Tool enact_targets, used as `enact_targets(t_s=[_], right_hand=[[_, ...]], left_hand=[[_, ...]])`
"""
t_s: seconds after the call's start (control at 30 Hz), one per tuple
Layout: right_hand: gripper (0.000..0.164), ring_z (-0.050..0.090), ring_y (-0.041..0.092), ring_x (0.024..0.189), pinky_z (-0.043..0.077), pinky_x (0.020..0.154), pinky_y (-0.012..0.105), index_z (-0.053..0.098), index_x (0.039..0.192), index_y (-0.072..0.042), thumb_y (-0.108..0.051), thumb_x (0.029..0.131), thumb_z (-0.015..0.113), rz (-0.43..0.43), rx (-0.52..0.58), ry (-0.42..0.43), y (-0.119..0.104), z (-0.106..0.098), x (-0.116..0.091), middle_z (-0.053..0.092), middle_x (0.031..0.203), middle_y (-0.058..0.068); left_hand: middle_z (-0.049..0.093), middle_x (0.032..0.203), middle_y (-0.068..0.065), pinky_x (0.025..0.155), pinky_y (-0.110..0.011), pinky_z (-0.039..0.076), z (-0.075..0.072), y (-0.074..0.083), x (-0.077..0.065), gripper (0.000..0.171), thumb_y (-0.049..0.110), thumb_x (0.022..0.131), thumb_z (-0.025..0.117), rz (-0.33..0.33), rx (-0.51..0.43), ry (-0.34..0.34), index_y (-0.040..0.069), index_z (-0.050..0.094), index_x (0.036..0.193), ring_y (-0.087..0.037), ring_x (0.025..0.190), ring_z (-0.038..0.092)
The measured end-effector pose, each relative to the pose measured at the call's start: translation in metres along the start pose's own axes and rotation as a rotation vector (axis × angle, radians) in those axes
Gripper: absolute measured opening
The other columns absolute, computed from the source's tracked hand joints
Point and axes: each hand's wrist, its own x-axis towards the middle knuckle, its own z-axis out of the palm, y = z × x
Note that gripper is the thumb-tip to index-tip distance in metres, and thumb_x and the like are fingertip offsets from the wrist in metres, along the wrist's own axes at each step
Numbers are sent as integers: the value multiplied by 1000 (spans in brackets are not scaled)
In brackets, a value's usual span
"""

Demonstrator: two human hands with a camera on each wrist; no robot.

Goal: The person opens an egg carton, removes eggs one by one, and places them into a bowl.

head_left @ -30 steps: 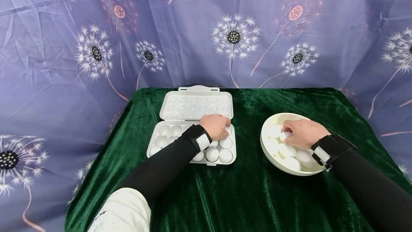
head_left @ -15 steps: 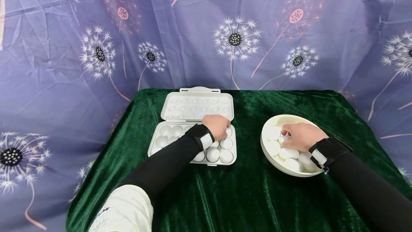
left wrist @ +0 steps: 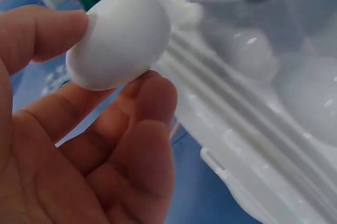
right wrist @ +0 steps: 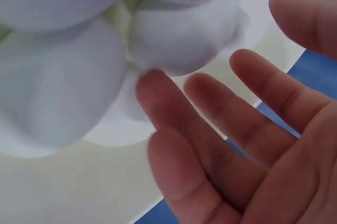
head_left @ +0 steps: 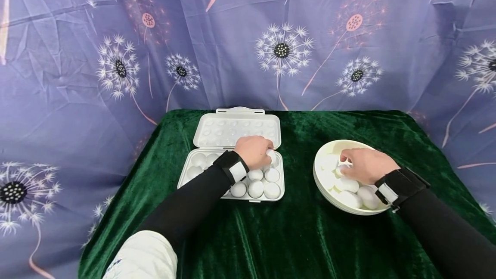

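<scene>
My left hand [head_left: 252,152] is over the back right of a white egg carton [head_left: 281,190]. Between thumb and fingertips it pinches a white egg [left wrist: 118,40], tilted in the left wrist view. More eggs [head_left: 255,188] sit in the carton's cups; my left forearm covers several of the cups. My right hand [head_left: 366,165] is inside a cream bowl [head_left: 319,180] on the right, which holds several white eggs [head_left: 346,184]. In the right wrist view its fingers are spread and loosely bent, one fingertip [right wrist: 152,82] right at an egg [right wrist: 184,37], and nothing is held.
The carton's lid [head_left: 211,132] lies folded back behind it, dimpled inside. A dark green velvet cloth [head_left: 294,236] covers the table, with its surface between carton and bowl. Behind hangs a purple curtain [head_left: 232,55] with dandelion prints.
My left hand has shifted slightly left at the carton's back right, exposing more of the egg it pinches. The right hand stays in the bowl, its fingers a little looser.
</scene>
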Motion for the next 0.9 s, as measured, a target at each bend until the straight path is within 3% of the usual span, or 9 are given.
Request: enact_targets(t_s=[0.2,0.37,0.5,0.67,0.8,0.9], right_hand=[[29,61,16,81,48,71,42,68,121,-14,-26,95,68,-47,-28,130,-19,-5,-3,67,117,9],[31,65,20,96,53,76,44,65,126,-16,-26,97,66,-152,37,258,-43,-14,-2,66,119,5],[34,66,18,95,54,72,39,62,127,-17,-25,95,70,-267,86,351,-69,-18,-1,65,115,1],[40,65,12,96,53,65,31,61,128,-17,-25,91,75,-392,137,434,-98,-19,-1,63,114,-3],[43,63,10,96,52,63,28,60,128,-18,-25,89,77,-454,157,489,-113,-18,0,61,115,-3],[44,59,6,88,52,65,27,60,127,-18,-24,88,79,-479,178,518,-120,-17,1,58,115,-4]], left_hand=[[69,113,5,74,-38,53,-15,-2,-15,39,28,91,64,18,-85,112,26,70,129,-13,96,65],[63,91,13,65,-32,46,-22,0,-27,23,27,89,62,58,-213,199,29,71,109,-7,79,56],[61,88,16,62,-30,45,-26,7,-33,17,29,89,61,97,-279,240,30,70,104,-3,75,54],[63,91,18,63,-27,47,-34,18,-41,19,31,92,64,129,-348,272,29,70,110,0,75,55],[63,91,17,62,-26,47,-41,25,-48,20,31,92,66,169,-375,307,28,71,111,-2,77,58],[62,91,16,63,-25,47,-43,28,-51,20,31,92,67,194,-376,323,28,71,111,-4,80,59]])
